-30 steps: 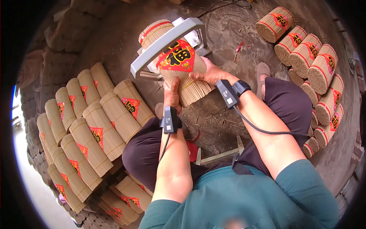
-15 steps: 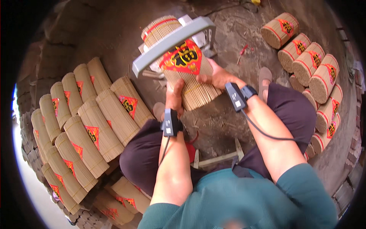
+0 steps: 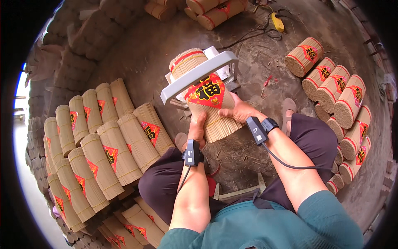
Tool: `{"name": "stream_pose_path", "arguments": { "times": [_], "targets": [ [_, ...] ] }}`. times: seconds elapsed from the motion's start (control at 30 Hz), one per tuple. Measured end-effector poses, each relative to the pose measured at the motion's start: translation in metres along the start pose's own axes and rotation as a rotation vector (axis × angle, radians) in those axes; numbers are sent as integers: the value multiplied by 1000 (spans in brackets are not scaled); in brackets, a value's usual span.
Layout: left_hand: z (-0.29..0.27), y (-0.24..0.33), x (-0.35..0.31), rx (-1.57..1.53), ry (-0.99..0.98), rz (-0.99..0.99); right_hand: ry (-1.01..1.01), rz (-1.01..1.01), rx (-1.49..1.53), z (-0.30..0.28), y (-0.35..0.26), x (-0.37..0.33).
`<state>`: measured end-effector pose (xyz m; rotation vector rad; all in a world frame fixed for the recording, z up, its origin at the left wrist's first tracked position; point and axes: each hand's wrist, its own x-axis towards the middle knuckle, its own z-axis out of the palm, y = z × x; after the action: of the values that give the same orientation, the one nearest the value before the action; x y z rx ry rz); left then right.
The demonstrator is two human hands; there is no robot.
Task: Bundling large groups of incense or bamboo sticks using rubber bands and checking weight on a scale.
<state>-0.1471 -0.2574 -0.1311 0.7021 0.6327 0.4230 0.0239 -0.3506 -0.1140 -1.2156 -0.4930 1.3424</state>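
Both my hands grip the near end of a bundle of thin tan sticks point(image 3: 222, 128), which carries a red diamond label with black and gold lettering. My left hand point(image 3: 197, 127) wraps its left side, thumb on top. On the right side sits my right hand point(image 3: 239, 111), its thumb also over the sticks; its other fingers are hidden underneath. The bundle passes under the grey arched frame point(image 3: 199, 76) of a machine. Beyond the arch, a red band circles the bundle's far end; a yellow tie runs around the near part.
At my left lie rows of stick bundles point(image 3: 118, 151) with yellow ties and red labels. Red-banded bundles point(image 3: 350, 101) are stacked at the right, more point(image 3: 222, 12) at the far side. A black cable with a yellow socket block point(image 3: 277, 22) crosses the floor. Low stool bars point(image 3: 238, 193) show between my legs.
The whole view has shifted, so the machine, bundle and hands appear lower and more of the far floor shows. My grip on the bundle looks the same.
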Motion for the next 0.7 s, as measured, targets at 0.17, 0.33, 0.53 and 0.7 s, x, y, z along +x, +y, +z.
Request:
{"name": "stream_pose_path", "arguments": {
  "times": [0.17,0.33,0.53,0.7],
  "targets": [
    [6,-9,-46,-132,34,-186,-122,-137,-58,13,-2,-43],
    [31,-17,-106,-265,-31,-397,-59,-93,106,31,-1,-119],
    [76,-15,-171,-81,-13,-391,104,-82,-45,42,-1,-205],
    [102,16,-186,169,-264,-98,181,-307,-342,38,-19,-244]
  ]
}}
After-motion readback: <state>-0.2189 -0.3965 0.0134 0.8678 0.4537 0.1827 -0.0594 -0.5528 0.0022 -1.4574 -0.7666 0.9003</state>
